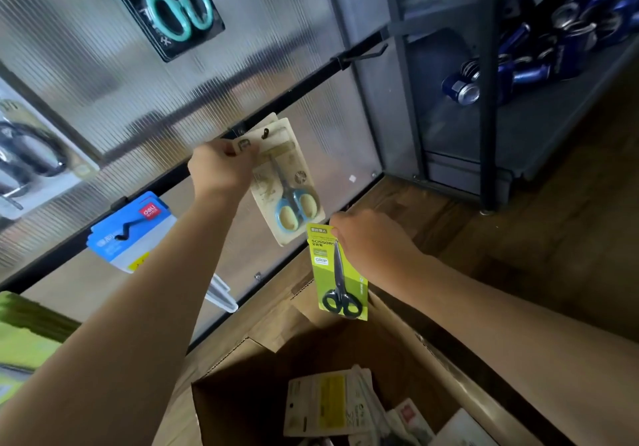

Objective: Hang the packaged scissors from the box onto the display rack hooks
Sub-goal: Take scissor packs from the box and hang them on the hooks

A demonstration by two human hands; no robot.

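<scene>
Your left hand [221,165] pinches the top edge of a beige card pack of blue-handled scissors [288,183], holding its hang-hole at a black hook [265,133] on the dark rail of the ribbed translucent display rack [193,75]. Your right hand [368,241] grips the top corner of a lime-green card pack of black-handled scissors [340,273], which dangles just below the beige pack, above the open brown cardboard box [262,352]. More carded packs [328,402] lie in the box. A blue pack [133,229] hangs on a neighbouring hook to the left.
</scene>
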